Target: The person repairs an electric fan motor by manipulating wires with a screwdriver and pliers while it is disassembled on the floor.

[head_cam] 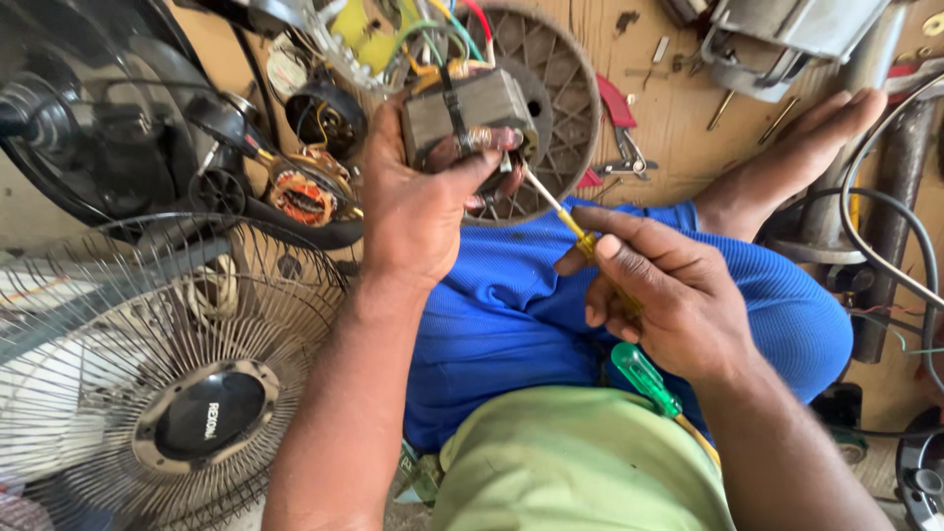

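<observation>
Two hands: both busy on one small fan motor (467,118), held up over the blue-trousered lap (511,315).
Left hand (418,211): wrapped around the motor from below, fingers and thumb closed tight on its grey laminated block, wrist bent back so the motor's underside faces the camera.
Right hand (669,295): closed in a pinch on a thin yellow-handled screwdriver (570,221), index finger laid along the handle, the metal tip touching the underside of the motor just right of the left thumb.
Also in the right hand: a green-handled screwdriver (644,379) tucked under the palm, sticking out towards the person's body.
Motor state: already out of any housing, coloured wires (447,34) still attached at its far side and running up out of view; can't tell whether a screw is being turned or something is being pried.
How far along: looks mid-job to me. Stripped down, yes, but nothing near the motor looks reassembled.
Behind the motor: a round grey plastic grille disc (556,108) on the wooden floor, red-handled pliers (619,133) just right of it.
Left of the motor: another stator with copper windings (303,195), and a wire fan guard (167,374) below that.
Right of the motor: the person's bare foot (796,157), well apart.
</observation>
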